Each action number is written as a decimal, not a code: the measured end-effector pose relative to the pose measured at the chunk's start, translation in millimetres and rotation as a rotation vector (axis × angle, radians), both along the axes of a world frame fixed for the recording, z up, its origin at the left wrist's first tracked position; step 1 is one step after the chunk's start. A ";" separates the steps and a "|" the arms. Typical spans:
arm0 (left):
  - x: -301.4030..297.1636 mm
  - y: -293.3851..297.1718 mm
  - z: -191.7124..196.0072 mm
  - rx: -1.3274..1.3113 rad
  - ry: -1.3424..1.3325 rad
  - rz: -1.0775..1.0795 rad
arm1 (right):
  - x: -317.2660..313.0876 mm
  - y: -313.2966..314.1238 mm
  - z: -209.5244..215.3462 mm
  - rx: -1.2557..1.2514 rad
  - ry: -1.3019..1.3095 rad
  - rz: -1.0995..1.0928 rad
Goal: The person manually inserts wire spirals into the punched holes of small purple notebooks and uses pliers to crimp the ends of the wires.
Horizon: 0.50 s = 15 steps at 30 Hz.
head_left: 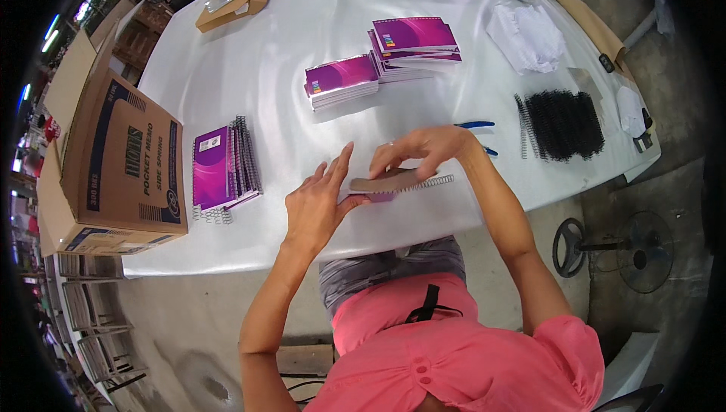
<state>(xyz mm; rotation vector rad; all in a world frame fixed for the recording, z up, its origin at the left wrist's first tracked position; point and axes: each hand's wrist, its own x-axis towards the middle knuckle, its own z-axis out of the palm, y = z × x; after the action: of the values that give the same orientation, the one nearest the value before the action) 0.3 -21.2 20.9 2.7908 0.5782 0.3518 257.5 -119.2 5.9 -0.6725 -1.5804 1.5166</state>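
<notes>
A small memo notebook point(384, 183) stands edge-up close to the table's near side, its brown board facing up and a little purple showing below. A dark wire spiral coil point(437, 181) runs along its edge and sticks out on the right. From above, my right hand point(427, 149) curls its fingers over the notebook. My left hand point(316, 204) is at its left end, fingers stretched out and spread, the thumb touching the notebook's lower edge. Just beyond my right wrist lie blue-handled pliers point(476, 124), partly hidden by that wrist.
On the left are an open cardboard carton point(132, 162) and spiral-bound purple notebooks point(215, 166). Purple notebook stacks point(344, 83) stand ahead. A pile of black coils point(563, 125) lies right, near white crumpled plastic point(525, 38). A cardboard tray point(238, 4) holds a phone-like object.
</notes>
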 end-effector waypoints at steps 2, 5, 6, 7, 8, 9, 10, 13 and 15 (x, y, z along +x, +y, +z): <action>-4.4 -1.9 5.7 -0.007 0.010 0.005 | -6.6 7.8 15.3 -0.173 -0.530 -0.112; -5.6 -1.3 5.2 0.004 0.038 -0.023 | 0.8 1.8 11.6 -0.092 -0.176 -0.047; -8.3 0.2 2.2 0.031 0.090 -0.041 | -1.4 2.6 12.8 -0.093 -0.173 -0.041; -9.6 0.5 -2.0 0.030 0.093 -0.036 | -3.2 2.8 15.0 -0.164 -0.273 -0.052; -10.7 0.8 -6.7 0.001 0.125 -0.040 | -4.7 3.5 15.8 -0.234 -0.373 -0.062; -9.6 1.1 -7.1 -0.024 0.153 -0.050 | -4.0 3.8 15.8 -0.233 -0.373 -0.066; -9.9 0.6 -6.0 -0.021 0.153 -0.054 | -3.1 4.7 15.6 -0.228 -0.462 -0.049; -11.0 -2.0 -4.5 0.022 -0.012 -0.026 | -8.9 -0.3 22.7 -0.205 -0.442 -0.023; -8.1 -1.9 -6.4 0.029 -0.022 -0.050 | -11.1 -0.9 23.4 -0.186 -0.329 -0.022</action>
<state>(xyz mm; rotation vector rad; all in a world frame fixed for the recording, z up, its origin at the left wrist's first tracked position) -7.7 -23.0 14.5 2.8199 0.5007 0.3822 246.3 -120.1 29.3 -1.0869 -1.6749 1.6114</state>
